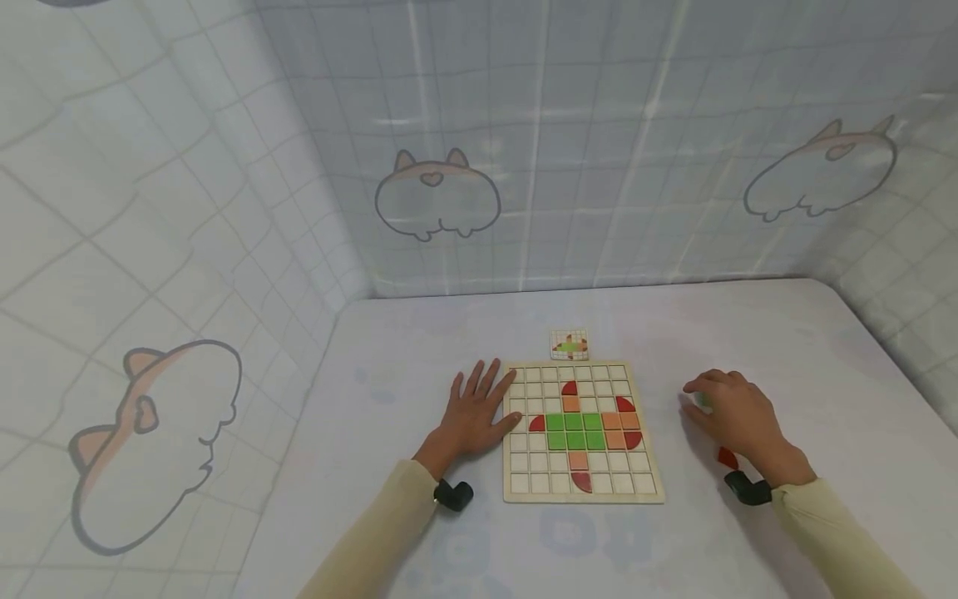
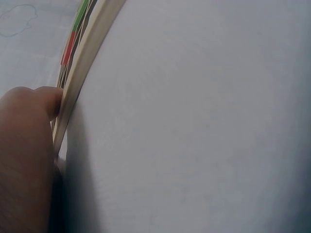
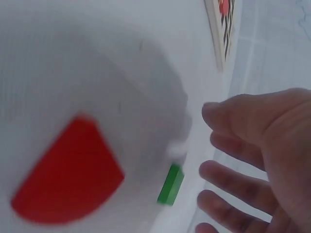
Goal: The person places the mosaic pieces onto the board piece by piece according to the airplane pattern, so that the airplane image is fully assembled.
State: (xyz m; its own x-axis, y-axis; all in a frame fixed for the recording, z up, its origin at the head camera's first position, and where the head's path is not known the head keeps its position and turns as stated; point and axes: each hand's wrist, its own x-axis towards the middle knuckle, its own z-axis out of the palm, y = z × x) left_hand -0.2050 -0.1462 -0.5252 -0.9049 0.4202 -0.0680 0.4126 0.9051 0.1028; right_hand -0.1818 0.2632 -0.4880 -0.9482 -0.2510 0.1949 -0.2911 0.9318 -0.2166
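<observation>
A square wooden grid board (image 1: 584, 498) lies on the table, with green squares (image 1: 574, 430), orange squares (image 1: 620, 430) and red quarter-round pieces (image 1: 570, 388) set in its cells. My left hand (image 1: 471, 420) rests flat with fingers spread at its left side; in the left wrist view the thumb (image 2: 54, 101) touches the board's edge. To the right of the board, my right hand (image 1: 741, 424) hovers with bent, parted fingers and holds nothing. Near its fingers lies a loose green block (image 3: 170, 185). A loose red quarter-round piece (image 3: 70, 174) lies nearer the wrist.
Behind the board's top edge lies a small pattern card (image 1: 570, 344) showing a similar coloured figure. The pale table (image 1: 419, 341) is bordered by tile-patterned walls (image 1: 539, 141) at the back and sides. A dark wrist camera (image 1: 453, 496) sits on each wrist.
</observation>
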